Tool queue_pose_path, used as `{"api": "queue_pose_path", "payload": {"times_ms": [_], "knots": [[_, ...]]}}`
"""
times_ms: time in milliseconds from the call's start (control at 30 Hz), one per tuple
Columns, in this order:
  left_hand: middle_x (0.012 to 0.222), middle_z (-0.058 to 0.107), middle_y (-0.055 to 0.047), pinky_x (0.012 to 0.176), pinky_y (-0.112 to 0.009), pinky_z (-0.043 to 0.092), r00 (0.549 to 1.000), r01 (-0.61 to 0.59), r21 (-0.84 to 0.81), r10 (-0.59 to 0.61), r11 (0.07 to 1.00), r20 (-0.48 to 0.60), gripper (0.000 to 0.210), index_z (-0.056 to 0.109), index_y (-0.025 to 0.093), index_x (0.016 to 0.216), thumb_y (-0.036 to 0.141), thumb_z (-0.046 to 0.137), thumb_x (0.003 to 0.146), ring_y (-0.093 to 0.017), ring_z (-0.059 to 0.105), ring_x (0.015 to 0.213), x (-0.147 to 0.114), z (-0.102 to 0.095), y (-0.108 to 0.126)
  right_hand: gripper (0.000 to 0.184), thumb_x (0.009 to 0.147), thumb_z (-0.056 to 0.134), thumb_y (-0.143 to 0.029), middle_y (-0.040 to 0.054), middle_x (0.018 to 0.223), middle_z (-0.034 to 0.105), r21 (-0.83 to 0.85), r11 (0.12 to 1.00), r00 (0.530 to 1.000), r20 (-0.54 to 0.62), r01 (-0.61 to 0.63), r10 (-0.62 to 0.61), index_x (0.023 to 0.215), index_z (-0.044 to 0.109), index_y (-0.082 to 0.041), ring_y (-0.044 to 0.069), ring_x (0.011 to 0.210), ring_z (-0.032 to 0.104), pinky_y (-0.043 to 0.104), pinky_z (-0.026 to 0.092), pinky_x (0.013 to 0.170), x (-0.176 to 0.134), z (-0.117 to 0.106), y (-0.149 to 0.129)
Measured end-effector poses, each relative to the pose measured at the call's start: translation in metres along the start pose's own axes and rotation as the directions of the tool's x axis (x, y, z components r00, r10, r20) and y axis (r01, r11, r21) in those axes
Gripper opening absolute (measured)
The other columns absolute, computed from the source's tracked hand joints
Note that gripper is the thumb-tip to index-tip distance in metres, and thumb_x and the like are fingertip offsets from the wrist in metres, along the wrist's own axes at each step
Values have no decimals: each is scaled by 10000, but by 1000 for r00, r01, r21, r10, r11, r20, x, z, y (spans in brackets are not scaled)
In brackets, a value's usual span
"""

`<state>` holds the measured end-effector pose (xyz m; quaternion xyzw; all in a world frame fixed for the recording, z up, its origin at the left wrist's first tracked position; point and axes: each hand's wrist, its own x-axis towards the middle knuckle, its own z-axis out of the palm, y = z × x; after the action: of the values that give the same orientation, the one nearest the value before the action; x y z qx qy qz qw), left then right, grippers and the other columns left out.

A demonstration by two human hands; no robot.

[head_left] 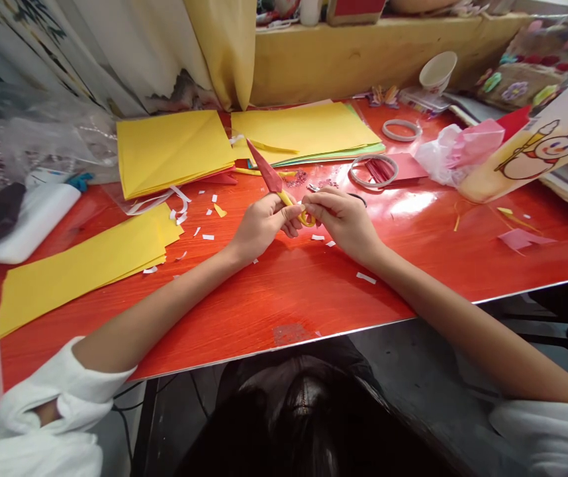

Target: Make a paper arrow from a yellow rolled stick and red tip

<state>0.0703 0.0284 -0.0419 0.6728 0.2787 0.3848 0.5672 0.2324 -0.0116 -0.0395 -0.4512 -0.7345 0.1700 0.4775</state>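
Over the middle of the red table, my left hand (263, 227) is closed around a folded paper piece (267, 169) with a pointed red end and a yellow strip. The red point sticks up and to the left. My right hand (342, 220) pinches at the piece's curled yellow lower end, its fingertips almost meeting those of my left hand. A small white bit shows between the fingertips; I cannot tell what it is. Behind my right hand lies a dark, curved object (358, 198), mostly hidden. White paper scraps (318, 237) lie below the hands.
Yellow paper stacks (175, 149) lie at the back and cut yellow strips (85, 268) at left. Tape rolls (374, 172) and red paper (406, 166) are behind my right hand. A printed cup (537, 149) leans at right. The table edge (274, 348) runs near me.
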Motion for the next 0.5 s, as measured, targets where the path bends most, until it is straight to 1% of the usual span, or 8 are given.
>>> {"api": "queue_pose_path", "payload": {"times_ms": [67,133,233,300,333,433,500], "knots": [[637,595,-8,554,-228,515,1000,-9,2,9,1000,10,315,529,115,776,418,612,769,-89,587,532,0,0,0,106,855,521,-158,-2,717,533,52,998,999,39,-23,21,781,597,-150,76,633,497,226,403,599,0,-1,1],[638,598,-8,541,-225,510,1000,-6,-8,7,1000,28,317,510,119,773,418,614,768,-87,583,529,0,0,0,97,853,532,-191,-4,706,538,152,985,993,98,-81,66,769,561,-152,81,635,496,231,404,592,0,-2,2],[623,592,2,524,-230,510,996,6,-52,-1,999,91,323,477,132,779,413,634,752,-94,587,527,0,-2,2,130,843,559,-248,-2,702,545,330,931,978,185,-159,101,759,518,-157,82,634,500,230,405,581,-1,-4,2],[620,589,6,510,-232,506,988,24,-75,-12,997,152,325,470,135,791,407,643,746,-99,588,523,0,-2,3,130,836,572,-282,-6,714,560,443,873,963,250,-202,97,842,504,-171,84,640,519,231,413,590,-1,-6,1],[617,587,7,501,-230,501,984,38,-79,-23,996,178,324,469,136,799,404,643,746,-98,585,516,-1,-3,4,171,829,584,-294,-12,720,569,492,839,955,281,-231,98,916,488,-183,85,641,529,231,417,594,-1,-7,1],[596,571,22,472,-211,471,976,69,-88,-48,994,214,325,475,141,824,400,650,737,-84,556,482,-2,-3,7,426,797,627,-308,-30,726,584,574,752,927,353,-323,129,1140,389,-221,90,636,540,230,422,597,-1,-9,2],[573,552,36,468,-203,453,974,67,-82,-47,994,223,337,511,139,875,407,653,730,-76,535,467,-3,-4,9,511,785,641,-309,-33,715,583,602,711,913,383,-363,142,1206,364,-222,90,619,532,224,419,578,-1,-8,3]]}}
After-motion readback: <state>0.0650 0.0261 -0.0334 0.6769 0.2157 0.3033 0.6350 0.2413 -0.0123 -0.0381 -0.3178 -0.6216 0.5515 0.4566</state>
